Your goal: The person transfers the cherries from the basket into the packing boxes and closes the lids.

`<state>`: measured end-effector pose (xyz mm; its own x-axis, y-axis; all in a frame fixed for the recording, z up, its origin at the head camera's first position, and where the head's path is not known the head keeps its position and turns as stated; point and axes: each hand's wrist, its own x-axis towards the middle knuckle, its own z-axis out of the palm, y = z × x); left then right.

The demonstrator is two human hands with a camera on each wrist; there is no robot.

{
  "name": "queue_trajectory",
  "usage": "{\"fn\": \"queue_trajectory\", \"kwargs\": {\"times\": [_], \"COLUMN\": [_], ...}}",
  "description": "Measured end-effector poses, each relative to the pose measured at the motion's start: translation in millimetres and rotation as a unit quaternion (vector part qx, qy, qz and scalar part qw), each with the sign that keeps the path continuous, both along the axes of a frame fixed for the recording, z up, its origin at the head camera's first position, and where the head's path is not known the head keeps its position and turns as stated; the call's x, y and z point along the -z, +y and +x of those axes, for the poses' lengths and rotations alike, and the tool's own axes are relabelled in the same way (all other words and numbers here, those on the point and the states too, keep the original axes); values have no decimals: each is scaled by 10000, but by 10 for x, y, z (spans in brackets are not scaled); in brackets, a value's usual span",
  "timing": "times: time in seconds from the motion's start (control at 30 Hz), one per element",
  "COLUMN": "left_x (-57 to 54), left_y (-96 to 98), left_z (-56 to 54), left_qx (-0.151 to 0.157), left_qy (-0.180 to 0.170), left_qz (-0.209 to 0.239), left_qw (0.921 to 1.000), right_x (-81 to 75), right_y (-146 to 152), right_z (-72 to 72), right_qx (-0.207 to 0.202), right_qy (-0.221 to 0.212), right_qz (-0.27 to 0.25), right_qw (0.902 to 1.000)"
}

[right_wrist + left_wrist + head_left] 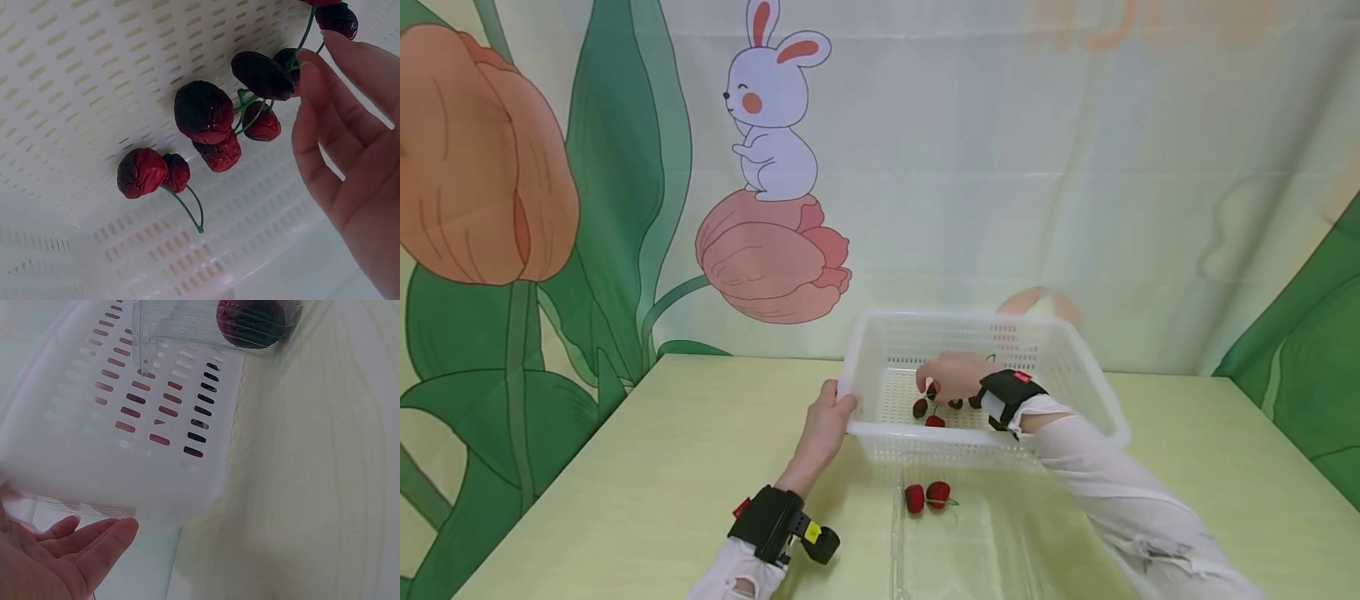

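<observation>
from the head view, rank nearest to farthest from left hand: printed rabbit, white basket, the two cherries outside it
1. White basket: right of left hand, touching
2. Two cherries: lower right of the hand
3. Printed rabbit: farthest, high on the backdrop

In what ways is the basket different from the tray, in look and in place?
The basket is white; the tray is clear and colourless. The basket is perforated, whereas the tray shows no perforation. The basket stands farther back; the tray lies in front of it. Both contain red cherries.
</observation>
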<state>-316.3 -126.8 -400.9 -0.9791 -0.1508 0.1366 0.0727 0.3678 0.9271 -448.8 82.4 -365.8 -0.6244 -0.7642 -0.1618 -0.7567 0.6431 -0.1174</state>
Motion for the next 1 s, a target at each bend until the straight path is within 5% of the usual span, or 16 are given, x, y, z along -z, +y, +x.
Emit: {"fn": "queue_trajectory", "kwargs": {"times": [0.23,0.73,1.0], "left_x": [-1,16,17], "left_y": [-5,-14,-8], "left_z": [2,-8,-7], "left_qx": [12,-26,-42], "left_qy": [52,35,33], "left_qz": [0,-39,-16], "left_qw": [10000,10000,10000], "right_x": [33,-59,-79], "right_y": [-32,-24,3], "right_z": [-23,130,142], "right_qx": [379,1052,823], "right_qy": [-612,-919,-740], "right_qz": [136,318,519], "right_qw": [9973,9897,9925]}}
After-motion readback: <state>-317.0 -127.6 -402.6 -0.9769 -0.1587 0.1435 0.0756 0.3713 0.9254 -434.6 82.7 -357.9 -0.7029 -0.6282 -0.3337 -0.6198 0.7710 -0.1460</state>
